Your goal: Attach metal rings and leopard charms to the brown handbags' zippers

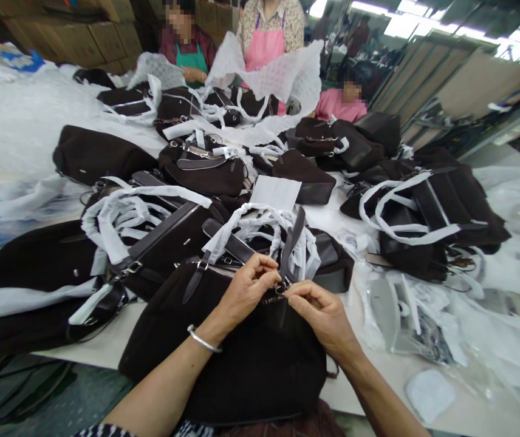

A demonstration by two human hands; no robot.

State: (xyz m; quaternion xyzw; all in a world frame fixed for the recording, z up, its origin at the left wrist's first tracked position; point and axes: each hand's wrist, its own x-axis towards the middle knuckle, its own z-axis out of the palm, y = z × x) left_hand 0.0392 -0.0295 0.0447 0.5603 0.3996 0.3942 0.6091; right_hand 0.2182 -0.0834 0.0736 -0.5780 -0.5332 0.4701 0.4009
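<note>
**Small metal fitting (281, 289) on a dark handbag (228, 358) handled by two bare hands**

The handbag is set at the near edge of the counter (361, 340), and its raised handles (242, 218) are wrapped in white. At the bag's top, the fitting is pinched by the right hand (322, 309), its grip closed between thumb and forefinger. The left hand (247, 290) is held just beside it, thumb and forefinger drawn near each other; whether anything is caught in that grip cannot be told. A silver bracelet (203, 340) is worn on the left wrist. Beyond, more dark bags (105, 155) are spread about, and a white sheet (273, 82) is seen in front of a person in a pink apron (265, 47).
</note>
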